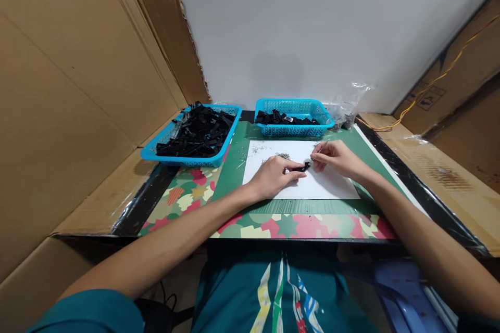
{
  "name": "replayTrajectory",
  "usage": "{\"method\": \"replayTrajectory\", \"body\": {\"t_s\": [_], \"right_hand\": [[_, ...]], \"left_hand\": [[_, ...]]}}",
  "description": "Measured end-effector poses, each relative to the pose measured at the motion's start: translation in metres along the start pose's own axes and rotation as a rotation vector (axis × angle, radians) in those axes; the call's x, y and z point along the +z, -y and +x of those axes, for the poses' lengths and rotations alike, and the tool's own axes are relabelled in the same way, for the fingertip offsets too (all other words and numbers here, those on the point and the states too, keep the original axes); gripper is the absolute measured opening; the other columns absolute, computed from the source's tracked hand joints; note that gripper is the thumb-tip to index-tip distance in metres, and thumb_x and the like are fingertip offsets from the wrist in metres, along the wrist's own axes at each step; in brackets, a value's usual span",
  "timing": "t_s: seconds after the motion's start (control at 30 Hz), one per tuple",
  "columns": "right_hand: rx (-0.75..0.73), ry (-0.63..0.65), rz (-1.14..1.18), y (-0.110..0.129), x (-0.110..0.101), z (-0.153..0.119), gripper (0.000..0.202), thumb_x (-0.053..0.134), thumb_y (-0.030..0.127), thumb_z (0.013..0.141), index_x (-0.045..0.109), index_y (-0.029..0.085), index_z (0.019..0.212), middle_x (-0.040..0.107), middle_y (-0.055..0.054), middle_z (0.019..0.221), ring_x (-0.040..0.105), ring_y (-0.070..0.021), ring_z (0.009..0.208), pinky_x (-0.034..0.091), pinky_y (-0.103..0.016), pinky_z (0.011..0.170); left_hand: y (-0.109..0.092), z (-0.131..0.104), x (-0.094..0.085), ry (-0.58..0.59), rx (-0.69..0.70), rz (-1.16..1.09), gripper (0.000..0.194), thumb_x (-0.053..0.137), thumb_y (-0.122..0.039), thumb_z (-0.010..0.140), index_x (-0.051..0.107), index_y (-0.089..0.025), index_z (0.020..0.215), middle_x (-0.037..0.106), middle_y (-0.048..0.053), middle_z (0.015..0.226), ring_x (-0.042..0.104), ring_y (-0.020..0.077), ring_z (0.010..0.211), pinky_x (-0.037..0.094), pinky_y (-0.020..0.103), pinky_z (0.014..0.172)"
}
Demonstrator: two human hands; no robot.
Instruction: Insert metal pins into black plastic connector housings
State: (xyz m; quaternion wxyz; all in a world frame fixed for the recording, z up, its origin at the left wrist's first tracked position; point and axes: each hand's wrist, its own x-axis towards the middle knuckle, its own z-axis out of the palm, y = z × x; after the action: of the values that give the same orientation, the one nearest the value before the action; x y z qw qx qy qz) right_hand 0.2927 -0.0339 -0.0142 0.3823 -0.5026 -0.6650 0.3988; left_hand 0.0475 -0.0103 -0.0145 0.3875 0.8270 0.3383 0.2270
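Observation:
Over a white sheet (332, 187), my left hand (275, 177) pinches a small black piece (302, 167) between thumb and fingers. Just to the right, my right hand (332, 158) has its fingertips pressed together around a thin tool (323, 146), which looks like tweezers. Its tip is too small to make out, close to the black piece but apart from my left fingers. Behind my left hand, a pile of tiny metal bits (283, 156) lies on the sheet, with more scattered at its back left.
A blue basket (219, 161) heaped with black pieces stands at the left. Another blue basket (294, 103), partly filled with black pieces, stands behind the sheet, beside a clear plastic bag (346, 112). Cardboard walls (78, 62) flank the table; a yellow wire (441, 77) hangs at the right.

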Motion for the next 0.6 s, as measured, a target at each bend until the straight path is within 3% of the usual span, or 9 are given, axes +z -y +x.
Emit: {"method": "replayTrajectory", "body": {"t_s": [0.23, 0.43, 0.6], "right_hand": [[-0.055, -0.046, -0.187, 0.003, 0.005, -0.001, 0.034, 0.064, 0.042, 0.095, 0.07, 0.017, 0.072, 0.073, -0.006, 0.064, 0.068, -0.0167, 0.056, 0.054, -0.03, 0.06], [-0.091, -0.096, -0.287, 0.003, 0.007, -0.002, 0.038, 0.065, 0.036, 0.093, 0.072, 0.019, 0.06, 0.076, -0.009, 0.067, 0.069, -0.0193, 0.064, 0.051, -0.031, 0.065], [-0.067, -0.093, -0.241, 0.001, 0.014, -0.001, 0.038, 0.064, 0.038, 0.095, 0.07, 0.019, 0.062, 0.074, -0.007, 0.063, 0.068, -0.0184, 0.059, 0.051, -0.031, 0.067]], "left_hand": [[0.007, 0.002, 0.003, 0.019, -0.03, -0.127, 0.038, 0.076, -0.039, 0.089, 0.082, -0.019, 0.121, 0.083, 0.006, 0.085, 0.076, 0.0216, 0.08, 0.052, 0.03, 0.073], [0.007, 0.002, 0.005, 0.013, -0.037, -0.12, 0.036, 0.073, -0.04, 0.092, 0.083, -0.019, 0.119, 0.082, 0.006, 0.081, 0.075, 0.0223, 0.081, 0.051, 0.03, 0.071], [-0.001, -0.003, 0.002, -0.005, 0.002, -0.007, 0.03, 0.071, -0.039, 0.095, 0.084, -0.02, 0.114, 0.081, 0.004, 0.079, 0.072, 0.0204, 0.075, 0.048, 0.03, 0.07]]}}
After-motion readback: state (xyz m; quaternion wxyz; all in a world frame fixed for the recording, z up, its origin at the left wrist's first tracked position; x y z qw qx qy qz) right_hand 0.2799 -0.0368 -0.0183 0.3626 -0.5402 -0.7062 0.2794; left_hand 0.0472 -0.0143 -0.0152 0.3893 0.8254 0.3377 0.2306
